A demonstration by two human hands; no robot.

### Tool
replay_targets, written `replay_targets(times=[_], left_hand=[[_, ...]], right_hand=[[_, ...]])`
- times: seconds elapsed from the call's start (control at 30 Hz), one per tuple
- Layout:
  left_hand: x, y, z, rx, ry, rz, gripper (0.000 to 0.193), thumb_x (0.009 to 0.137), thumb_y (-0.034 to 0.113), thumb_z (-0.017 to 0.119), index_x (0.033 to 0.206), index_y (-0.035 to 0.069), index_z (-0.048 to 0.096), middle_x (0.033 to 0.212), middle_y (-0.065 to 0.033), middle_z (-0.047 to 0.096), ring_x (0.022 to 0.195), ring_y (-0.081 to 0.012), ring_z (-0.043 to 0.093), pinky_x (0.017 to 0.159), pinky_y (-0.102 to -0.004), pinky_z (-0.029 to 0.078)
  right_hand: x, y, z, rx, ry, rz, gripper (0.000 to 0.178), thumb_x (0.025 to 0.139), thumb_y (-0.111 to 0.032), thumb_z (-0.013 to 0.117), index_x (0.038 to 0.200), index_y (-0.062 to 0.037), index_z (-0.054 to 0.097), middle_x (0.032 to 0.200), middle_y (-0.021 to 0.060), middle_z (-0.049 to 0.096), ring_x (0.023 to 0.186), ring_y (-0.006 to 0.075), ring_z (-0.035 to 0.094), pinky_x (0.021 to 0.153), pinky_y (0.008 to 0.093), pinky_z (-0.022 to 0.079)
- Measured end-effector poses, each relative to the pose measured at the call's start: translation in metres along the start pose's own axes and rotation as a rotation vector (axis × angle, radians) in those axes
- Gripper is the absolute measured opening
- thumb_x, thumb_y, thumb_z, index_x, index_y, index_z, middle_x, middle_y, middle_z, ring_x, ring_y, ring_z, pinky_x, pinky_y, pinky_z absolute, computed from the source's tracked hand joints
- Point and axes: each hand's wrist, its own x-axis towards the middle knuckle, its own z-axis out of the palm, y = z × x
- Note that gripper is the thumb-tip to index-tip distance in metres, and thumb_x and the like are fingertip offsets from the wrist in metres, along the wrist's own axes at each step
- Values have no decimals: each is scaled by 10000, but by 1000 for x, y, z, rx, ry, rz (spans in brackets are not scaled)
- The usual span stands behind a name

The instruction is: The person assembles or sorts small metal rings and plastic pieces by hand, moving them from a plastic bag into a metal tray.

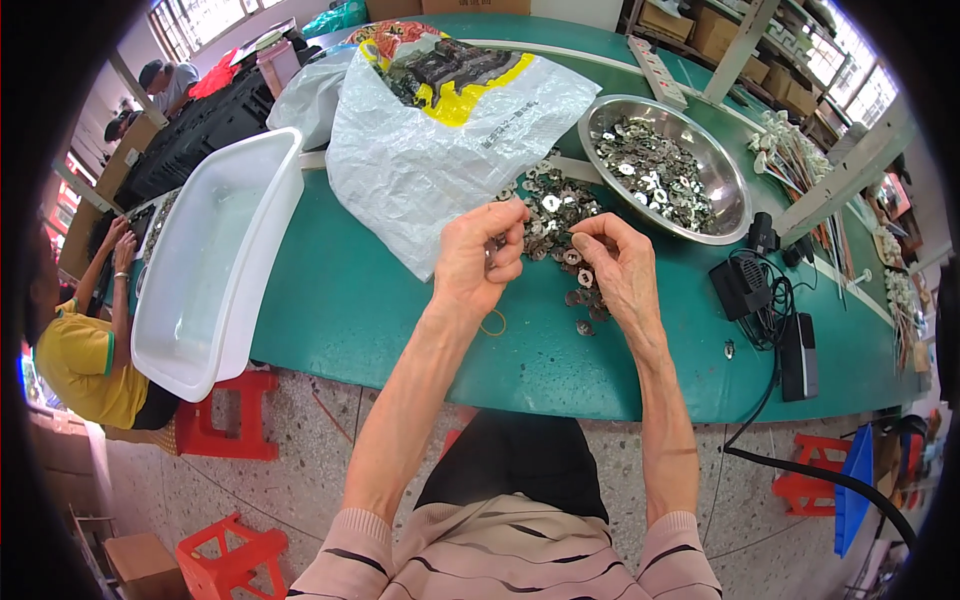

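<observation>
- Silver-grey small round metal pieces (550, 203) lay in a loose heap on the green tabletop (350, 350), beyond and between the fingers of both hands, with a few strays just left of the right fingers.
- The bare left hand (480, 256) was raised at the heap's near left side, its fingers curled in and clamped on some of the pieces, which showed in the gap of the fist.
- The bare right hand (622, 275) reached to the heap's right side, thumb and forefinger tips bent close together; whether a piece sat between them, I cannot tell.
- A white woven plastic sack with yellow and black print (420, 165) spread left of and beyond the left fingers.
- A shiny oval steel bowl (736, 218), holding many more such pieces, stood beyond and right of the right fingers.
- A thin yellowish loop (494, 334) lay nearer than the left fingers, beside the wrist.
- A deep white rectangular plastic tub (252, 290) stood tilted, well left of the left fingers.
- A black boxy power adapter (740, 285) sat well right of the right fingers.
</observation>
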Motion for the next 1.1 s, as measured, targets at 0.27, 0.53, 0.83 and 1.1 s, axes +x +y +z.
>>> replay_targets(times=[0.27, 0.53, 0.83, 1.1], left_hand=[[-8, -14, 18, 435, 113, 61, 138, 814, 89, 640, 888, -26, 626, 564, 26, 442, 410, -22, 322, 339, -168, 201], [-10, -15, 21, 505, 104, 93, 149, 816, 107, 648, 890, -19, 621, 569, 31, 445, 410, -18, 326, 342, -167, 203], [-7, -15, 17, 485, 68, 63, 128, 846, 132, 617, 814, 14, 580, 575, 32, 430, 411, -17, 305, 343, -165, 192], [-7, -13, 15, 402, -8, -17, 131, 868, 148, 589, 818, 35, 543, 591, 21, 422, 424, -30, 298, 346, -171, 192]], right_hand=[[-2, -5, -2, 393, -33, 110, 124, 855, -109, 574, 877, 11, 595, 724, 38, 617, 634, 62, 531, 576, 199, 431], [-2, -3, -5, 416, -116, 88, 115, 808, -102, 652, 860, -5, 617, 707, 23, 616, 624, 53, 545, 586, 183, 442], [-2, -2, -5, 545, -82, 134, 96, 761, -60, 665, 829, -8, 621, 673, 6, 588, 584, 55, 494, 535, 189, 385], [0, 3, -8, 634, -97, 208, 138, 783, -88, 672, 881, -16, 608, 765, 11, 614, 665, 57, 545, 608, 192, 456]])
